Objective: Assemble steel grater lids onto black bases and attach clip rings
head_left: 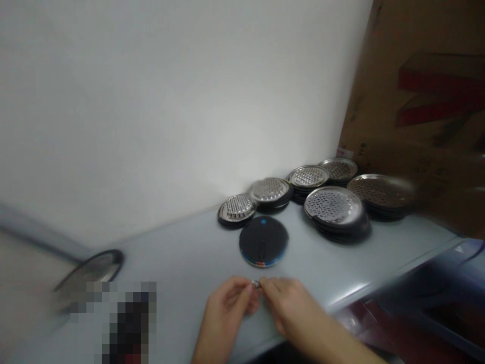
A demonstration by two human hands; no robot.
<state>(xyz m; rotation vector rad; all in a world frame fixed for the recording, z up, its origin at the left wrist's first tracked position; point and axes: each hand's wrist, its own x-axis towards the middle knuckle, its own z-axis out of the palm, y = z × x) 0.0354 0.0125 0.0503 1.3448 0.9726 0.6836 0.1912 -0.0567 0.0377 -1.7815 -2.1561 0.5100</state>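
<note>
My left hand [233, 298] and my right hand [282, 298] meet over the front of the table, fingertips pinched together. Between them is a small shiny metal piece [255, 284], blurred and too small to name; both hands seem closed on it. Just beyond my fingers lies a round black disc [263, 240] with a blue dot near its far edge and a coloured strip along its near edge.
Behind the disc, stacks of round metal grater plates [333, 206] with black rims stand along the wall. Another round plate [91, 275] is at the table's left. A cardboard box [428, 101] rises at the right, and a blue crate-like object [435, 298] sits below the table edge.
</note>
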